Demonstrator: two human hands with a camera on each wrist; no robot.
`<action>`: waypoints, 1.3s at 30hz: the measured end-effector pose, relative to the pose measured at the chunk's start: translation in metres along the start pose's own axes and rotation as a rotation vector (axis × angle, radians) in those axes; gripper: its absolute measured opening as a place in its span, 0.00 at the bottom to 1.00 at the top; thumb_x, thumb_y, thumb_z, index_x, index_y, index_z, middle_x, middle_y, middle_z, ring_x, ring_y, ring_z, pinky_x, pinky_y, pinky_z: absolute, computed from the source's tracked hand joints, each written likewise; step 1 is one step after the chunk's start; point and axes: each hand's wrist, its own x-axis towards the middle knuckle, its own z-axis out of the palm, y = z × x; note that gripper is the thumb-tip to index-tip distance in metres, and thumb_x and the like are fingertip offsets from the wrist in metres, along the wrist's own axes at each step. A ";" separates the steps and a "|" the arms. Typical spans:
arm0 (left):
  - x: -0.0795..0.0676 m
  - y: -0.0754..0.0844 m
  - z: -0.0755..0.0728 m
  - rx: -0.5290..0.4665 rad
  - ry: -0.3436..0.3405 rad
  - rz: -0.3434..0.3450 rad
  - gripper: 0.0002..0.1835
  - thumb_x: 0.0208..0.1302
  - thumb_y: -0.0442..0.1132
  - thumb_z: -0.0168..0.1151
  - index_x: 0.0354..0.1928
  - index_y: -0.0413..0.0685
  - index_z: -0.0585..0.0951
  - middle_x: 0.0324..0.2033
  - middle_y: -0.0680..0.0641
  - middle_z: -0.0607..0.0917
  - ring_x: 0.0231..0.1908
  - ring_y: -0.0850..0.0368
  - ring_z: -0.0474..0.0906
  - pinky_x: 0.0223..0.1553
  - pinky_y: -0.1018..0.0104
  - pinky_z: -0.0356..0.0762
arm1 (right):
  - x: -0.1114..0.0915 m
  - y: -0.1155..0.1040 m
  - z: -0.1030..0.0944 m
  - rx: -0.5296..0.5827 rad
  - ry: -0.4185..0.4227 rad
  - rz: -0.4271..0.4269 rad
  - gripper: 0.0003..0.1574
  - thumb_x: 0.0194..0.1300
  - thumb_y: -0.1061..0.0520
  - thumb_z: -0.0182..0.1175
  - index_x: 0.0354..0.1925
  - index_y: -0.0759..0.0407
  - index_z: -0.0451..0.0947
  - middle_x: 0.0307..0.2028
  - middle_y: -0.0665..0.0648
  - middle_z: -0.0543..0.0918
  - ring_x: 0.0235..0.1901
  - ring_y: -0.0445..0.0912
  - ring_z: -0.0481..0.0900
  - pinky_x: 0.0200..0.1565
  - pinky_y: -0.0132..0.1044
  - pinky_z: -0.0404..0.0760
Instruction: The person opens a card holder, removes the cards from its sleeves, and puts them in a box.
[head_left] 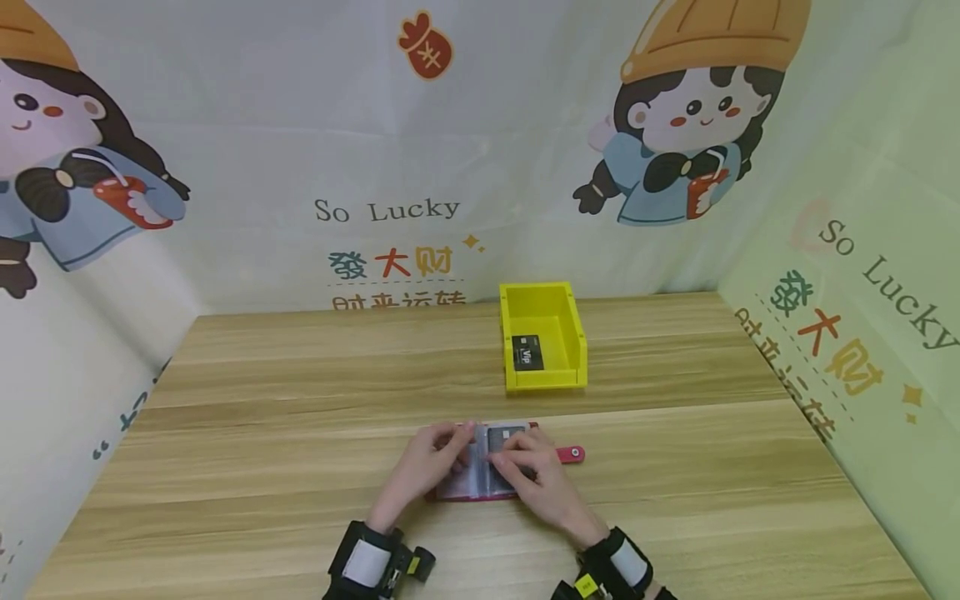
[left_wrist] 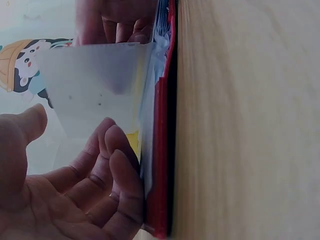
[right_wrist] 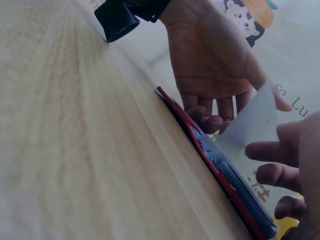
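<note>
A red card holder (head_left: 475, 498) lies spread on the table with its clear plastic sleeves showing. One translucent sleeve page (left_wrist: 95, 85) stands raised between the two hands. My left hand (head_left: 432, 457) is at the left half, its loosely bent fingertips right by the raised page and the thumb apart from them. Over the right half is my right hand (head_left: 536, 475), fingers bent loosely near the page's edge. A dark grey card (head_left: 504, 435) shows in the right half, partly covered by that hand. The holder's red snap strap (head_left: 572, 454) sticks out to the right.
Behind the holder stands a yellow bin (head_left: 543, 381) with a black card marked Vip (head_left: 528, 353) inside. Printed cloth (head_left: 510, 167) walls in the back and sides of the wooden table (head_left: 285, 417). Both wrists wear black camera straps.
</note>
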 end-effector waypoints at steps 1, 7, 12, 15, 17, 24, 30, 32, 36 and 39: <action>0.000 0.001 -0.001 -0.001 0.007 0.004 0.21 0.79 0.50 0.58 0.45 0.38 0.87 0.30 0.46 0.86 0.30 0.59 0.79 0.33 0.66 0.73 | 0.000 0.000 0.000 -0.014 -0.014 -0.003 0.13 0.75 0.62 0.60 0.43 0.57 0.92 0.35 0.49 0.82 0.42 0.41 0.71 0.55 0.43 0.68; -0.004 0.003 -0.004 0.016 0.063 0.035 0.15 0.75 0.44 0.64 0.43 0.36 0.88 0.34 0.45 0.88 0.30 0.60 0.77 0.31 0.68 0.73 | 0.001 -0.001 -0.001 -0.066 -0.099 0.039 0.12 0.75 0.58 0.61 0.46 0.55 0.92 0.37 0.46 0.79 0.45 0.40 0.69 0.62 0.55 0.64; -0.006 0.003 -0.005 0.067 0.104 0.032 0.11 0.73 0.39 0.65 0.39 0.37 0.88 0.31 0.46 0.86 0.30 0.59 0.75 0.30 0.68 0.72 | 0.001 -0.003 -0.002 -0.098 -0.128 0.030 0.12 0.75 0.57 0.63 0.47 0.55 0.92 0.36 0.47 0.76 0.44 0.40 0.66 0.53 0.44 0.63; -0.007 0.001 -0.004 0.095 0.123 0.033 0.09 0.72 0.37 0.66 0.38 0.37 0.89 0.32 0.45 0.87 0.30 0.59 0.76 0.31 0.67 0.73 | 0.000 -0.003 -0.002 -0.136 -0.148 0.013 0.12 0.75 0.56 0.63 0.48 0.55 0.92 0.36 0.46 0.74 0.44 0.40 0.64 0.53 0.43 0.62; -0.007 -0.001 -0.005 0.117 0.140 0.040 0.08 0.70 0.36 0.68 0.37 0.36 0.89 0.32 0.45 0.88 0.30 0.59 0.77 0.31 0.67 0.74 | 0.000 -0.003 -0.001 -0.155 -0.168 0.016 0.13 0.75 0.56 0.63 0.49 0.54 0.92 0.37 0.46 0.73 0.44 0.40 0.63 0.53 0.43 0.61; -0.008 -0.005 -0.009 0.176 0.183 0.028 0.18 0.61 0.33 0.75 0.50 0.30 0.83 0.25 0.46 0.85 0.25 0.60 0.76 0.26 0.68 0.73 | 0.000 -0.006 0.000 -0.189 -0.205 0.061 0.13 0.75 0.52 0.63 0.51 0.52 0.91 0.37 0.44 0.70 0.44 0.39 0.61 0.53 0.43 0.58; -0.009 -0.005 -0.010 0.187 0.194 -0.005 0.38 0.58 0.31 0.77 0.68 0.27 0.70 0.22 0.48 0.82 0.22 0.61 0.74 0.26 0.67 0.70 | 0.001 -0.009 -0.002 -0.196 -0.228 0.091 0.13 0.73 0.54 0.65 0.52 0.51 0.91 0.37 0.44 0.69 0.45 0.40 0.61 0.51 0.40 0.56; -0.009 -0.006 -0.010 0.192 0.196 -0.019 0.38 0.58 0.31 0.77 0.68 0.29 0.70 0.22 0.48 0.82 0.22 0.61 0.74 0.25 0.68 0.69 | 0.001 -0.009 -0.002 -0.195 -0.228 0.090 0.13 0.73 0.54 0.66 0.52 0.50 0.91 0.37 0.44 0.68 0.45 0.40 0.61 0.51 0.40 0.56; -0.010 -0.005 -0.010 0.207 0.200 -0.026 0.33 0.58 0.31 0.77 0.63 0.32 0.72 0.22 0.49 0.80 0.21 0.60 0.72 0.24 0.68 0.67 | -0.001 -0.007 0.000 -0.144 -0.151 0.053 0.12 0.71 0.58 0.67 0.50 0.53 0.92 0.37 0.44 0.69 0.44 0.39 0.63 0.49 0.38 0.58; -0.012 -0.004 -0.010 0.229 0.211 -0.005 0.28 0.58 0.30 0.77 0.57 0.35 0.74 0.23 0.50 0.77 0.22 0.60 0.70 0.24 0.69 0.65 | 0.001 -0.004 0.000 -0.093 -0.023 0.005 0.11 0.68 0.64 0.68 0.47 0.59 0.91 0.36 0.47 0.73 0.41 0.39 0.67 0.45 0.34 0.65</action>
